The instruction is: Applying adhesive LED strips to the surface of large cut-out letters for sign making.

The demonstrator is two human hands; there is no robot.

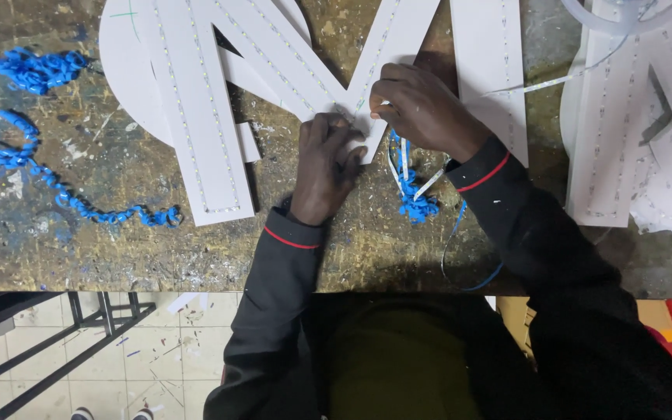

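Hands (pixel 375 132) – both pinch light strip (pixel 421 185) onto white letter (pixel 274 54) | left strokes lined – right stroke bare | blue peelings (pixel 71 201) on counter (pixel 103 249)

A large flat white sign letter of cut board (pixel 274 70), with thin lines of small lights along its strokes, lies on the paint-stained surface (pixel 118 249). A second white letter piece (pixel 631 132) lies at the right edge. No packages, labels or screens show.

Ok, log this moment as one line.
left hand: pressing white letter panel | right hand: pinching light strip | blue backing curls: beneath hands | surface: workbench
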